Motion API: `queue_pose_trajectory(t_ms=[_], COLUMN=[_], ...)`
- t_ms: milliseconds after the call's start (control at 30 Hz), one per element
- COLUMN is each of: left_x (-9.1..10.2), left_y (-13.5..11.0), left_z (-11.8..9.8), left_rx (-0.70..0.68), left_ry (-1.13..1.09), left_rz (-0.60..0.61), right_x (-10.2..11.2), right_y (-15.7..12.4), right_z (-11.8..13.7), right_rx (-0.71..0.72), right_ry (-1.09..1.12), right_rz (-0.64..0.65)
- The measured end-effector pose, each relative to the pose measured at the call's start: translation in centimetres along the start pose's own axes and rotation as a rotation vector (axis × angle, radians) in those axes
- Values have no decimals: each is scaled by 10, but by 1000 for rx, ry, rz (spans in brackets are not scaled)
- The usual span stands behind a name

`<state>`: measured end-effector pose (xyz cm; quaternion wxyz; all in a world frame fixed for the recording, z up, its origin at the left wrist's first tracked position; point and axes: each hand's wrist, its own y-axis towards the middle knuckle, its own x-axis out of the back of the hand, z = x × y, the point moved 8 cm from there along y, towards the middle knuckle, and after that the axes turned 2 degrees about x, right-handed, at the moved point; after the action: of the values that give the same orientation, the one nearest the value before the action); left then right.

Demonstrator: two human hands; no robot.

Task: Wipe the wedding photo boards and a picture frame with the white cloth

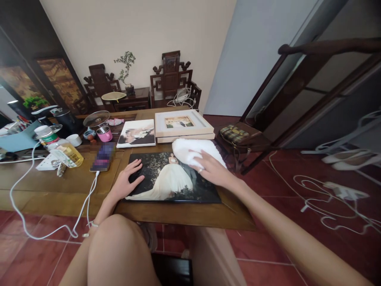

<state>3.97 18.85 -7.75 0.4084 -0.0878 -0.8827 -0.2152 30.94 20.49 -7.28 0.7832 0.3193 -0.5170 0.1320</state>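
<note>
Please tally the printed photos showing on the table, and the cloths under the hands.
Printed photos: 3 (glossy dark rectangular panel, white-edged rectangular panel, pale rectangular framed photo)
Cloths: 1 (fluffy white cloth under right hand)
Total: 4

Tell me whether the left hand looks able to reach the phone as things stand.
Probably yes. The left hand rests on the left side of the photo panel, and the phone lies nearby to its left, with nothing visible standing between them.

Wooden table (pixel 190 215), photo panel (pixel 175 178), phone (pixel 102 157), bottle (pixel 70 154)
</note>
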Motion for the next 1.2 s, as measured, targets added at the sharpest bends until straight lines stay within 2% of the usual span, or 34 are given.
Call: queue_pose_trajectory(t_ms=[100, 167, 267, 400, 500, 600, 800, 900, 967, 1033, 1200], left_x=[1, 1, 1, -3, -5, -5, -3, -3, -3, -3, -4], left_y=[-1, -1, -2, -2, -2, -2, -2, -3, -3, -3, -2], left_z=[1, 3, 5, 9, 10, 10, 10, 11, 11, 12, 14], left_rx=[16, 33, 50, 37, 24, 12, 27, 29, 27, 27, 34], left_ry=[-3, -2, 4, 34, 47, 49, 44, 34, 29, 27, 38], left_rz=[-4, -11, -22, -16, -6, 6, 18, 12, 8, 5, -2], right_x=[-3, -3, -2, 5, 6, 9, 2, -3, -5, -5, -2], right_y=[13, 3, -34, -90, -107, -90, -1, 30, 33, 22, -49], right_z=[-5, 6, 38, 90, 109, 93, 12, -9, -9, 3, 68], right_rx=[-8, -1, 41, 176, 247, 221, 34, -13, -23, -7, 116], right_ry=[-4, -5, 4, 53, 80, 91, 30, 14, 6, 2, 8], right_rz=[-24, -23, -7, 41, 128, 120, 39, 6, -5, -6, 29])
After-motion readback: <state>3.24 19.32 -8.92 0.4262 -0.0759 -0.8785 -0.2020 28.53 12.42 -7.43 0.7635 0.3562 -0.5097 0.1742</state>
